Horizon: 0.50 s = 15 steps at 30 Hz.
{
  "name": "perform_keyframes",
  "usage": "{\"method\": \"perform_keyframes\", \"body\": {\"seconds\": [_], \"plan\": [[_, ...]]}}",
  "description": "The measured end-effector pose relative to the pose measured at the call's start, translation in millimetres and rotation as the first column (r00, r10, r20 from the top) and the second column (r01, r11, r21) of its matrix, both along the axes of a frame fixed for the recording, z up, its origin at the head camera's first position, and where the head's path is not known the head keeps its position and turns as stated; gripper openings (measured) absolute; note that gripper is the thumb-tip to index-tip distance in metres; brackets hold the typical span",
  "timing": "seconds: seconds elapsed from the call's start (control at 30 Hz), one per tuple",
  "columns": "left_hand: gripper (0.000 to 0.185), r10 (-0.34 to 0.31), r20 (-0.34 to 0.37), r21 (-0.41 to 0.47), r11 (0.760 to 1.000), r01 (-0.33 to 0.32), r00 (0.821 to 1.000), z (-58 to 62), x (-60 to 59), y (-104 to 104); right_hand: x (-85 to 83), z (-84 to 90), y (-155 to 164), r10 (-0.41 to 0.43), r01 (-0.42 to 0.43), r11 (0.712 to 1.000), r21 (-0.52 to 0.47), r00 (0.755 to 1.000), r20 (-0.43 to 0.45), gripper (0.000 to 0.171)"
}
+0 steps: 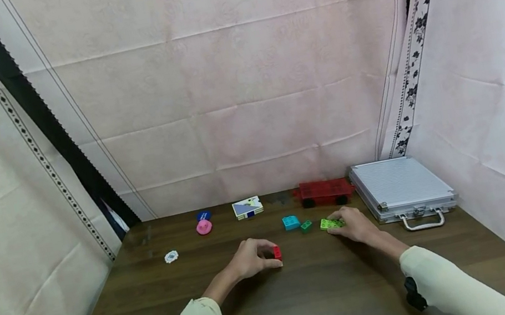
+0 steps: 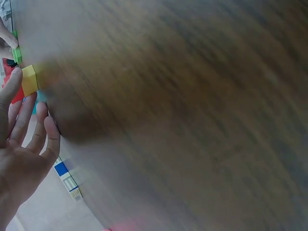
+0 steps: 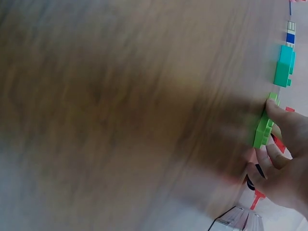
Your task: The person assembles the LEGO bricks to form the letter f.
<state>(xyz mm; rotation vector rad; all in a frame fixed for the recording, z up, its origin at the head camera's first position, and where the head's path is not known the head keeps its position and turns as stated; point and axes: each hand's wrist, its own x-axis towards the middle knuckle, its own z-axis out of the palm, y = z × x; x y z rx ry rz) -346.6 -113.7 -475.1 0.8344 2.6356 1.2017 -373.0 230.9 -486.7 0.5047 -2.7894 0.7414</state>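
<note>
Pale cloth panels close off three sides of the scene, and below them I see a dark wooden table [image 1: 307, 294] filling the lower half of the head view. Starting at the left of the frame, a small white token [image 1: 171, 257] lies alone on the wood; further right, near the back edge, a pink round piece [image 1: 204, 227] sits just in front of a blue one [image 1: 203, 215], and a small card box [image 1: 248, 207] lies beside them. Just left of centre, my left hand [image 1: 250, 259] rests on the table with its fingers curled round a red brick [image 1: 276, 253]; in the blurred left wrist view the fingertips [image 2: 17, 77] touch a yellow block [image 2: 30, 80] with red showing beside it, so I cannot tell exactly how the pieces sit together. Right of centre, a cyan brick [image 1: 290, 222] and a dark green brick [image 1: 306, 225] lie close to each other, loose on the wood. Behind them a red toy vehicle [image 1: 324, 192] stands against the back cloth. My right hand [image 1: 355, 224] pinches a light green plate brick [image 1: 330, 223] against the table; the right wrist view shows thumb and fingers [image 3: 284, 118] closed on its edge. At the far right, a closed silver case [image 1: 400, 190] lies flat, handle toward me.
</note>
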Motion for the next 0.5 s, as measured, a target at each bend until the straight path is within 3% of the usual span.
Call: {"method": "perform_keyframes", "body": {"seconds": [0.2,0.5], "plan": [[0.033,0.011,0.021,-0.014,1.000,-0.010,1.000,2.3,-0.1,2,-1.0,1.8,4,0.048,-0.048,0.999,0.012,0.998,-0.031,0.034],[0.037,0.023,0.027,-0.028,0.999,-0.022,0.999,2.1,0.2,1,8.9,22.4,-4,0.114,-0.116,0.993,-0.018,0.989,-0.097,0.033]]}}
